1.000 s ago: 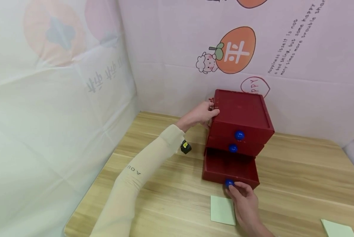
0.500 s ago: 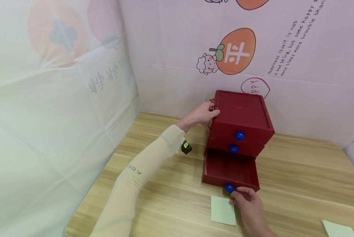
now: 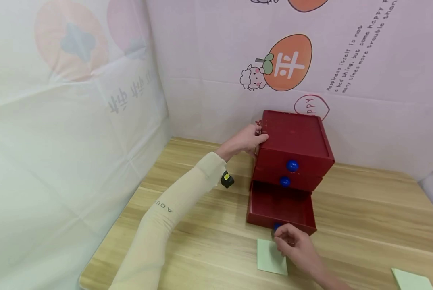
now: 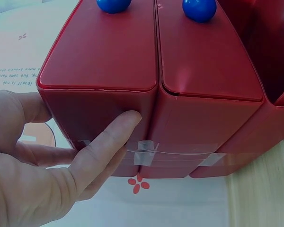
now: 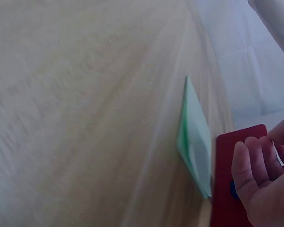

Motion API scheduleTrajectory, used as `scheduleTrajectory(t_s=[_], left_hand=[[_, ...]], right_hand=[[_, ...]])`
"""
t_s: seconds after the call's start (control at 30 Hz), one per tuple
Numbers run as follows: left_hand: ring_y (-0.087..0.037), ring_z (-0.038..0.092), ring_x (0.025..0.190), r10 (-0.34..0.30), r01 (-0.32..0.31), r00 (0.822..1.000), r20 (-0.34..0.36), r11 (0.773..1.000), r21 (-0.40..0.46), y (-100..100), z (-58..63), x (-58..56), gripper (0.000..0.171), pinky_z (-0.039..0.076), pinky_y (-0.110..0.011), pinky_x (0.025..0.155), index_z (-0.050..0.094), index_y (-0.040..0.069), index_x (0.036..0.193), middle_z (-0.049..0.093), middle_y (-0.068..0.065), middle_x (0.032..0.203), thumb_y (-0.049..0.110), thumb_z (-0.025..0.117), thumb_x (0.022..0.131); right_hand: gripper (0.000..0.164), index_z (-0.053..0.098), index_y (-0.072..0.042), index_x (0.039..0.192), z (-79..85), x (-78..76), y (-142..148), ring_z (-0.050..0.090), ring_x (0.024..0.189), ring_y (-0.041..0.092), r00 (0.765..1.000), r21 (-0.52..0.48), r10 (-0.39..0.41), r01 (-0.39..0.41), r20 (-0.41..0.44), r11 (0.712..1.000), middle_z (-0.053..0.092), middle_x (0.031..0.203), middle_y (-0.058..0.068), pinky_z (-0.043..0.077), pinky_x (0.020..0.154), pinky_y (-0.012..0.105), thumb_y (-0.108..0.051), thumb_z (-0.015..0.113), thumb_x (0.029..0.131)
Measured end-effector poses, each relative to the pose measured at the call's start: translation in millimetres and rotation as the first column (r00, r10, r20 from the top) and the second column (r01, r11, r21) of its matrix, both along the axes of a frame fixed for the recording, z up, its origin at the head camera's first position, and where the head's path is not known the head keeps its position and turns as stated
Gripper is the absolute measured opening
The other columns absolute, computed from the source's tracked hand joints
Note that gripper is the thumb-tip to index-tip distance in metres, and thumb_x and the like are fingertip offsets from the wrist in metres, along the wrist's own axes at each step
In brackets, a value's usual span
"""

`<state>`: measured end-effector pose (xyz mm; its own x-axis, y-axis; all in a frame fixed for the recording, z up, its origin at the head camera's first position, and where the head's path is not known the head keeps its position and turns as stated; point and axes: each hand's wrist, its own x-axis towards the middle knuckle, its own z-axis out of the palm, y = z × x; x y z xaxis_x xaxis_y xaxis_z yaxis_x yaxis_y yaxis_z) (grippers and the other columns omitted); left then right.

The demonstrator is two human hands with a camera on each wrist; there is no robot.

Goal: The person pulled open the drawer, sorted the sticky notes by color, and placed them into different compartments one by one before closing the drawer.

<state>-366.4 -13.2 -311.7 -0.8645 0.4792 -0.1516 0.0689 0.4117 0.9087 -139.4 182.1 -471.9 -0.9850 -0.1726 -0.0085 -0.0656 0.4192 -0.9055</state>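
Note:
A dark red cabinet of drawers with blue round knobs stands on the wooden table. Its bottom drawer is pulled out, and nothing shows inside. My left hand rests against the cabinet's upper left side, thumb over the top edge. In the left wrist view, a long finger of the left hand presses along the red side wall. My right hand hovers before the bottom drawer's knob, partly covering it. Its fingers are loosely bent, with nothing visible in them; the right wrist view shows the right hand before the red drawer front.
A pale green paper square lies on the table in front of the drawer, just left of the right hand. Another green paper lies at the lower right. A small black block with a yellow mark appears beside the left cuff. Printed cloth hangs behind.
The right hand has let go of the blue knob, drawn back and shifted a little left in front of it. The bottom drawer has come slightly further out. The left hand stays put.

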Motion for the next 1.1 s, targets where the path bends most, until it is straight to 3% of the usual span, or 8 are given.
scheduleTrajectory(t_s=[0.17,0.3,0.4,0.63,0.83,1.0,1.1], left_hand=[[-0.025,0.067,0.083,0.002,-0.002,1.000,-0.010,1.000,-0.008,-1,1.2,0.5,0.035,0.063,-0.043,0.073,0.049,0.004,0.133,0.062,-0.015,0.117,0.023,0.047,0.104],[-0.025,0.068,0.084,0.009,-0.009,1.000,-0.026,1.000,-0.017,-1,2.1,-0.4,0.036,0.063,-0.042,0.071,0.048,0.004,0.134,0.062,-0.016,0.119,0.024,0.047,0.104],[-0.025,0.067,0.085,0.015,-0.016,0.999,-0.033,1.000,-0.023,-1,2.6,-1.7,0.036,0.063,-0.041,0.070,0.049,0.004,0.133,0.062,-0.016,0.118,0.024,0.047,0.104],[-0.023,0.066,0.081,0.019,-0.020,0.999,-0.046,0.999,-0.033,-1,2.9,-2.5,0.035,0.063,-0.041,0.070,0.050,0.004,0.131,0.063,-0.015,0.115,0.024,0.048,0.104],[-0.022,0.064,0.076,0.029,-0.030,0.999,-0.039,0.999,-0.026,0,-0.5,-2.8,0.034,0.061,-0.047,0.076,0.052,0.004,0.130,0.063,-0.014,0.110,0.024,0.050,0.103],[-0.021,0.065,0.077,0.023,-0.024,0.999,-0.044,1.000,-0.015,1,-2.1,-0.6,0.034,0.062,-0.048,0.075,0.052,0.003,0.129,0.063,-0.015,0.108,0.024,0.050,0.103],[-0.023,0.064,0.074,0.030,-0.030,0.999,-0.044,1.000,-0.001,2,-1.7,1.4,0.035,0.062,-0.048,0.074,0.051,0.003,0.131,0.064,-0.016,0.108,0.023,0.050,0.103]], right_hand=[[0.007,0.064,-0.009,0.096,10.1,-2.9,6,0.057,0.068,0.001,0.971,0.163,0.163,-0.135,-0.174,0.977,0.066,0.082,-0.002,0.052,0.055,0.021,-0.011,0.068,0.091],[0.007,0.066,-0.015,0.100,20.7,-8.3,12,0.056,0.076,-0.004,0.921,0.306,0.327,-0.255,-0.212,0.917,0.065,0.087,-0.011,0.051,0.059,0.019,-0.018,0.067,0.094],[0.013,0.066,-0.015,0.103,28.6,-12.9,14,0.055,0.078,-0.004,0.889,0.375,0.423,-0.336,-0.179,0.864,0.065,0.091,-0.011,0.052,0.061,0.019,-0.024,0.067,0.094],[0.021,0.067,-0.017,0.109,45.3,-18.6,9,0.055,0.083,-0.005,0.870,0.515,0.491,-0.397,-0.053,0.759,0.067,0.097,-0.009,0.056,0.069,0.021,-0.029,0.068,0.092],[0.015,0.068,-0.017,0.103,39.6,-22.2,-1,0.057,0.079,-0.001,0.812,0.637,0.581,-0.415,-0.065,0.650,0.064,0.094,-0.009,0.055,0.067,0.019,-0.022,0.071,0.089],[0.021,0.069,-0.016,0.106,33.0,-22.4,-10,0.054,0.076,0.001,0.779,0.661,0.626,-0.447,-0.045,0.603,0.061,0.094,-0.007,0.051,0.061,0.017,-0.021,0.075,0.086],[0.023,0.068,-0.017,0.107,31.9,-21.9,-13,0.050,0.074,0.000,0.771,0.679,0.636,-0.444,-0.044,0.585,0.058,0.092,-0.007,0.048,0.058,0.016,-0.020,0.076,0.085]])
